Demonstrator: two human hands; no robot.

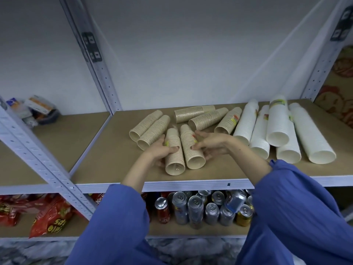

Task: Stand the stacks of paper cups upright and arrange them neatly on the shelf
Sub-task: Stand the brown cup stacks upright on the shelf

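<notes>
Several beige paper-cup stacks lie on their sides on the brown shelf (107, 161). My left hand (162, 150) grips the nearest beige stack (174, 157), thumb over its top. Beside it lies a second beige stack (192, 152); my right hand (212, 144) rests against its right side with fingers curled around it. Other beige stacks (152, 134) (208, 118) lie behind. To the right, several taller white cup stacks (278, 123) (311, 136) also lie flat, open ends facing me.
Grey metal uprights (47, 165) frame the bay. A dark bowl of packets (41, 111) sits far left on the neighbouring shelf. Below are drink cans (194, 207) and red snack bags (49, 213). The shelf's front edge (191, 183) is white.
</notes>
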